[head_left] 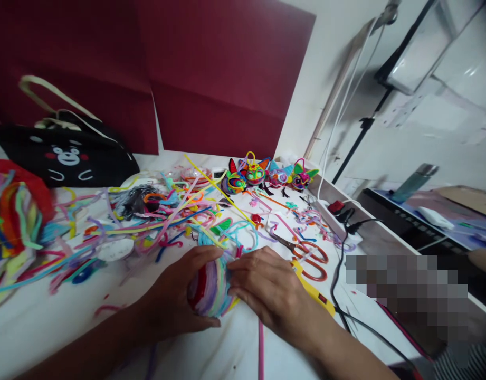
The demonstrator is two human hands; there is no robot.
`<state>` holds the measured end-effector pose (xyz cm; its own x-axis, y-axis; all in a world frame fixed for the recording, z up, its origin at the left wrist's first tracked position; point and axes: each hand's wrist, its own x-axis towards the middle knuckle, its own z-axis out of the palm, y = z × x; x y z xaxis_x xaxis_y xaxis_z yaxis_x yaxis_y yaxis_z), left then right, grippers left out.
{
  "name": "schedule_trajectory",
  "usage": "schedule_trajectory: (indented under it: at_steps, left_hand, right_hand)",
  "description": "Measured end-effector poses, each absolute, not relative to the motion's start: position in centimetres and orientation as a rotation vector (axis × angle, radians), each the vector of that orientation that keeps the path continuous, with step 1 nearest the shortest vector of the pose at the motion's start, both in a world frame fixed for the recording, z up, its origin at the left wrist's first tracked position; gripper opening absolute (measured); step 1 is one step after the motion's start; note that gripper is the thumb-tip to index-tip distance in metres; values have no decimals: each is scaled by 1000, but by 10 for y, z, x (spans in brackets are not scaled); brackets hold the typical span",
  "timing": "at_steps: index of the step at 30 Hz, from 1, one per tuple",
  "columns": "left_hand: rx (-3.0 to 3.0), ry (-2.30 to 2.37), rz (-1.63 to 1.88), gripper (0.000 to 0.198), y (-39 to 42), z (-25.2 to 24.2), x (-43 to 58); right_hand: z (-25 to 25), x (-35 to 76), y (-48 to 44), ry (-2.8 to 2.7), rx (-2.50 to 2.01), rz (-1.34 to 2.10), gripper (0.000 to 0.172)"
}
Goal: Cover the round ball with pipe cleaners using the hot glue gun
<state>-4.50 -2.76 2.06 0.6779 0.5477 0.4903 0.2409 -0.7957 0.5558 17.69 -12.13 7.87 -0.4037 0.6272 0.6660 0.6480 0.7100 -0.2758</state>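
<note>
Between my two hands sits a ball wrapped in pipe cleaners [211, 285], striped red, purple, pale green and blue. My left hand [187, 287] curls around its left side, thumb below and fingers above. Against the ball's right side press the bent fingers of my right hand [262, 285]; whether they pinch a strand is hidden. Just behind the ball lie loops of light blue pipe cleaner [246, 238]. To the right of my right hand are orange-handled scissors [306, 256] and a yellow glue gun [316, 295]. A pink pipe cleaner [260, 348] runs toward the near edge.
Loose pipe cleaners [175, 211] litter the table. Several finished animal-face balls [256, 173] stand at the back. A black bag [68, 158] and a red bag of pipe cleaners [25, 211] are at left. Black cables [337, 274] cross the right side, near a power strip [337, 208].
</note>
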Motion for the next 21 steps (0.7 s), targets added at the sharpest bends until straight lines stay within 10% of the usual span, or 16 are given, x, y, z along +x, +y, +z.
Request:
schedule_trajectory:
  at_steps: [21]
  left_hand:
    - [2494,634,934,102,-18,7,-47]
  right_hand:
    - [60,174,-116,-1952,-1019,138,14]
